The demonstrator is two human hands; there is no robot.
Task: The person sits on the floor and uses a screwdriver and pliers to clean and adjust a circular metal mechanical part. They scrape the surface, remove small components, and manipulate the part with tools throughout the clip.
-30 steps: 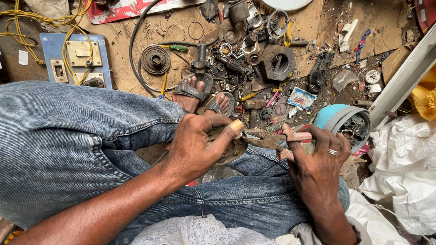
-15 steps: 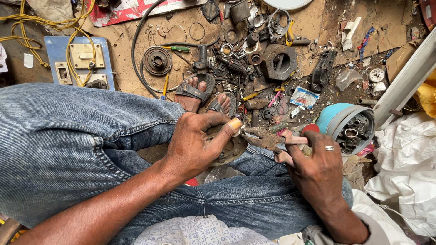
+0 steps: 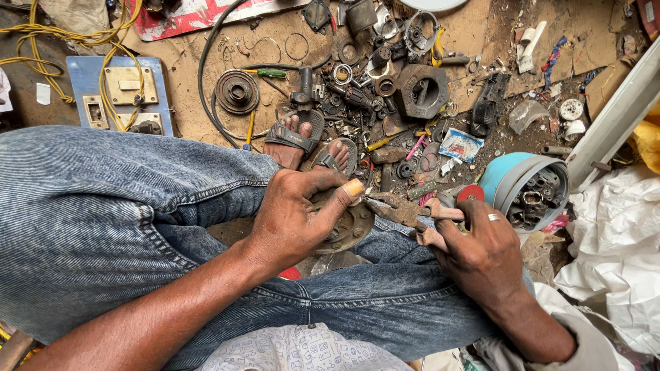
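A round, rusted metal disc (image 3: 347, 223) is gripped by the left hand (image 3: 295, 216), the thumb laid across its upper rim and the fingers wrapped under it, so that it is steadied against the denim-clad knee (image 3: 137, 206). A pair of rusty pliers (image 3: 405, 213) with worn pink handles is clasped by the right hand (image 3: 481, 254), on which a ring is worn; the pliers' nose is set against the right edge of the disc. Compared with a second ago, the right hand is seen shifted slightly along the handles while the disc is kept in the same place, which suggests that the grip on the disc's edge is being adjusted rather than released. Just beyond the hands, two sandalled feet (image 3: 302, 137) are seen on the dusty floor (image 3: 199, 89) among scattered metal parts. To the right of the right hand, a blue round housing (image 3: 512, 182) filled with small parts is lying, and a small red cap (image 3: 470, 193) is seen touching it. Further out, a small blue-and-white packet (image 3: 459, 144) is lying flat above the right hand. Well to the left of the left hand, a blue switch board (image 3: 117, 93) with brass plates is placed, crossed by yellow wire (image 3: 62, 27). At the top edge a red-and-white printed sheet (image 3: 192, 14) is partly visible.
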